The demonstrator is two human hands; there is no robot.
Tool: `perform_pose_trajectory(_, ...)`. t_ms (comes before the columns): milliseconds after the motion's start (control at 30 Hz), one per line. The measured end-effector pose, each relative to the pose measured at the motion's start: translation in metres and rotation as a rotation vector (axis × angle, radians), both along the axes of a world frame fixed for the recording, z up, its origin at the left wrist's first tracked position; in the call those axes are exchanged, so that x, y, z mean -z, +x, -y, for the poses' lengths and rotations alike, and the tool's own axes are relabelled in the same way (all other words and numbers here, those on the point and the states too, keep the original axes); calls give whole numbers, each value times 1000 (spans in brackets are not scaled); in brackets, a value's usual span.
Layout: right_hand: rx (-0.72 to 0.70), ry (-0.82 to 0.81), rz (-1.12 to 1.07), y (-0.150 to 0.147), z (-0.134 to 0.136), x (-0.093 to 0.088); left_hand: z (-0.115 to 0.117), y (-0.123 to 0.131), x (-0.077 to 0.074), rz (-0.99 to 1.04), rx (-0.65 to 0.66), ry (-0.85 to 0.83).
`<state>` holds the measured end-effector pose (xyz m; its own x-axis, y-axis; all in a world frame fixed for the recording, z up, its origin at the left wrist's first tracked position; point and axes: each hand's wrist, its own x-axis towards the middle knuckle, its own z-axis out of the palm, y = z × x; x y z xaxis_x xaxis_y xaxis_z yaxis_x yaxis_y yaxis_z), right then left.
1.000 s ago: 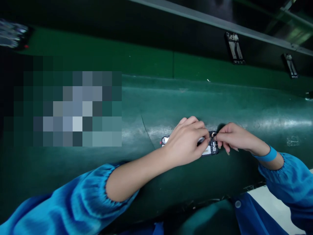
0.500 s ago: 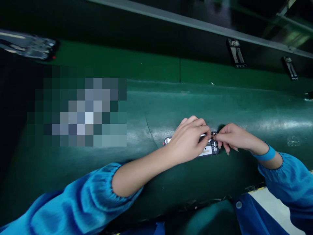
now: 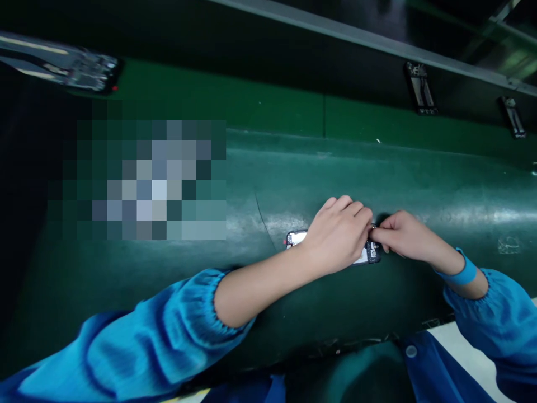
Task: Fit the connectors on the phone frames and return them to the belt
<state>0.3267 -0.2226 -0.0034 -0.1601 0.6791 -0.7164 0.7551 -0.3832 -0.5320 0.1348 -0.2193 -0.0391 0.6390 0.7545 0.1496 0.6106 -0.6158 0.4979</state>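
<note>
An opened phone (image 3: 373, 254) lies flat on the green mat, its inner parts facing up and circuit board at the right end. My left hand (image 3: 338, 235) arches over its middle and hides much of it. The fingers of that hand are bent and closed near the board; their tips are hidden. Beside the phone's upper right corner, my right hand (image 3: 400, 235) is closed in a pinch, its tips meeting the left fingers. Whatever lies between the fingertips is too small or covered to make out. A blue band (image 3: 459, 268) circles my right wrist.
Opened phones lie on the darker green strip at the back: one phone (image 3: 420, 88), another phone (image 3: 512, 116) farther right, and a larger-looking phone (image 3: 90, 67) at upper left. A pixelated patch (image 3: 159, 184) covers the left of the green mat (image 3: 260, 168). A grey rail (image 3: 319, 36) runs behind.
My left hand has shifted right over the phone, closer to the board end. The lower fingers of my right hand have curled in. The whole view has moved slightly.
</note>
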Motion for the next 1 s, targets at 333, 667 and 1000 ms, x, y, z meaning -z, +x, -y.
perform_pose_trajectory(333,-5,655,-289,12,47,-22,15,-36,-12,27,110,133)
perform_pose_trajectory(667,-447,933,-68,8,52,-8,19,-44,1,-39,209,163)
perform_pose_trajectory(1000,-224,1045,-215,12,30,25,20,-45,2,-60,208,130)
